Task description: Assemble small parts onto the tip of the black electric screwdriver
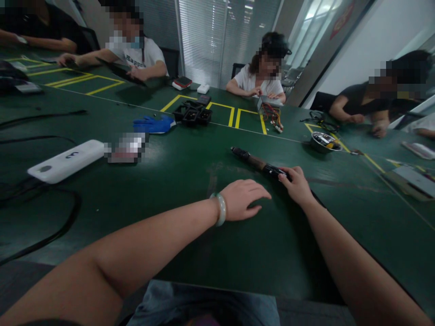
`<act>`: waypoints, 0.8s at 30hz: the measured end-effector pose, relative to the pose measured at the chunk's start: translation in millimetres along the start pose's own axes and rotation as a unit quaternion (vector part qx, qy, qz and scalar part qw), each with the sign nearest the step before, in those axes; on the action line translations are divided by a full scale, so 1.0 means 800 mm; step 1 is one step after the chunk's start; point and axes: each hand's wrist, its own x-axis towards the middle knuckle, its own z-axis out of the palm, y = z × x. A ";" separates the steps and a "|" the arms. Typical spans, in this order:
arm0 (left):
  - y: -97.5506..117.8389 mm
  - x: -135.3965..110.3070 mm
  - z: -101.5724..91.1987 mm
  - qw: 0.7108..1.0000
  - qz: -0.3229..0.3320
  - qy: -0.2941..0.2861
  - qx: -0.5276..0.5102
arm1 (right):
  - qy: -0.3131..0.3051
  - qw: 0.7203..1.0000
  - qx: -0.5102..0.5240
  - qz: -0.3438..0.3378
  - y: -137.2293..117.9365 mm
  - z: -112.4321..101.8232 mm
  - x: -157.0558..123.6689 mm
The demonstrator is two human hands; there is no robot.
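Note:
My left hand [243, 198] lies palm down on the green table [190, 235], fingers stretched toward the right, holding nothing; a pale bangle sits on its wrist. My right hand [297, 184] is closed round the near end of a long black tool [253, 160], which lies on the table and points away to the upper left. The two hands are a few centimetres apart.
A white box [64, 161] and black cables [44, 213] lie at the left. Blue gloves [152, 124], black parts [192, 114] and a metal bowl [322, 141] sit further back. Several other people work along the far and right edges.

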 end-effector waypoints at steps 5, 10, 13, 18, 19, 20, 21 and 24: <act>-0.013 -0.003 -0.001 0.987 -0.093 0.070 0.107 | -0.071 0.995 0.051 -0.053 -0.070 0.010 -0.037; -0.006 -0.006 -0.004 0.989 -0.106 -0.007 0.105 | -0.143 0.979 0.115 -0.085 -0.134 0.020 -0.064; 0.002 -0.006 -0.011 0.988 -0.105 -0.021 0.110 | -0.163 0.973 0.151 -0.069 -0.149 0.029 -0.063; -0.008 -0.002 -0.019 0.987 -0.118 -0.010 0.105 | -0.110 0.985 0.131 -0.033 -0.151 0.037 -0.065; -0.012 -0.002 -0.019 0.987 -0.115 -0.005 0.111 | -0.085 0.988 0.117 -0.045 -0.150 0.035 -0.067; -0.014 -0.001 -0.019 0.987 -0.112 0.000 0.119 | -0.060 0.991 0.102 -0.060 -0.149 0.031 -0.069; -0.017 -0.001 -0.018 0.986 -0.111 0.007 0.127 | -0.038 0.993 0.085 -0.073 -0.146 0.025 -0.070; -0.018 -0.001 -0.014 0.983 -0.101 0.026 0.149 | -0.001 0.997 0.024 -0.079 -0.136 -0.002 -0.068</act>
